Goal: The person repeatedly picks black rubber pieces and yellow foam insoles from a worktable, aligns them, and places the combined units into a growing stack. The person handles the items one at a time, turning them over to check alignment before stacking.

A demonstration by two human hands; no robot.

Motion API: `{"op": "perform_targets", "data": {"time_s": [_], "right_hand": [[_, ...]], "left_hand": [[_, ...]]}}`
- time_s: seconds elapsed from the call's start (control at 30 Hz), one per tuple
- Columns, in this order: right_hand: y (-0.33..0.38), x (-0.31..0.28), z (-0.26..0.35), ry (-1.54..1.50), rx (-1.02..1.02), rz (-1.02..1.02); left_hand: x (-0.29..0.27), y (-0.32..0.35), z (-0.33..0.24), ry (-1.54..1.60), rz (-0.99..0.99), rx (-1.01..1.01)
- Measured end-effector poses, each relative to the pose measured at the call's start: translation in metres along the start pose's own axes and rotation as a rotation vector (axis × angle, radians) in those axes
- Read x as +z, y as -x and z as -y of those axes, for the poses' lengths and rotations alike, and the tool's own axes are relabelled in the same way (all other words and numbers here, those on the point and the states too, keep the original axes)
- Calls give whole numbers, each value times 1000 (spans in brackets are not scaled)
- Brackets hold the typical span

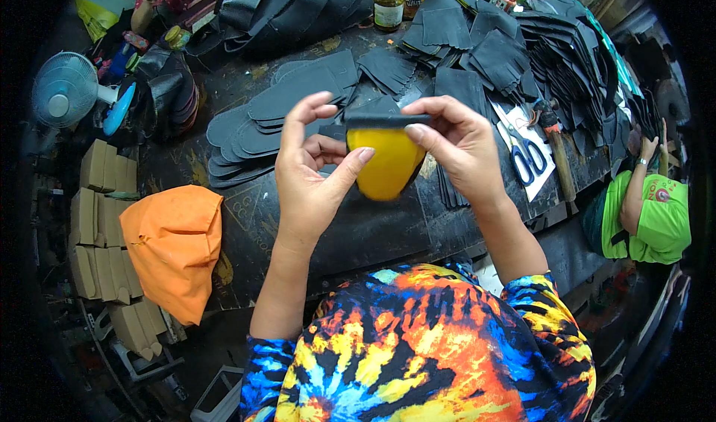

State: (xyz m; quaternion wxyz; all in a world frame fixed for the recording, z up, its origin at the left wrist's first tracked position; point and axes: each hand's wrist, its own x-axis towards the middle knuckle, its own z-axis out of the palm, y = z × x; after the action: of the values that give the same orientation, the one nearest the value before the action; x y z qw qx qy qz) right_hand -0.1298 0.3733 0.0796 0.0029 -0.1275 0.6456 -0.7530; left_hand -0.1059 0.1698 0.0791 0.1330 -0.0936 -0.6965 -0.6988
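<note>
In front of me is a small yellow piece point(384, 165) with a rounded lower end and a folded black leather-like band point(384, 121) along its top; it is slightly blurred. My right hand point(459, 142) pinches the band's right end between thumb and fingers. At the left edge, my left hand point(309, 168) has its thumb against the yellow face and fingers curled beside it, its index finger raised apart. Behind the hands, flat black cut pieces point(298, 94) lie stacked on the dark table point(313, 243). More black pieces with slit ends point(386, 68) lie beyond.
Dark-handled scissors point(528, 159) and a hammer point(556, 146) lie at right. Jars point(388, 6) stand at the back. An orange cloth point(179, 247), stacked cardboard boxes point(101, 213) and a fan point(66, 90) are left. Other people are at the far left and in a green shirt point(656, 221) at right.
</note>
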Motion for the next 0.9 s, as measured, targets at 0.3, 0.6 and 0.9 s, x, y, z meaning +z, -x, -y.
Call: {"op": "perform_targets", "data": {"time_s": [0.3, 0.6, 0.9], "right_hand": [[-11, -12, 33, 273, -204, 82], [-15, -11, 25, 378, -86, 292], [-32, -26, 20, 174, 85, 420]], "left_hand": [[4, 10, 9, 622, 3, -259], [23, 32, 35, 818, 525, -764], [-20, 18, 8, 418, 434, -517]]}}
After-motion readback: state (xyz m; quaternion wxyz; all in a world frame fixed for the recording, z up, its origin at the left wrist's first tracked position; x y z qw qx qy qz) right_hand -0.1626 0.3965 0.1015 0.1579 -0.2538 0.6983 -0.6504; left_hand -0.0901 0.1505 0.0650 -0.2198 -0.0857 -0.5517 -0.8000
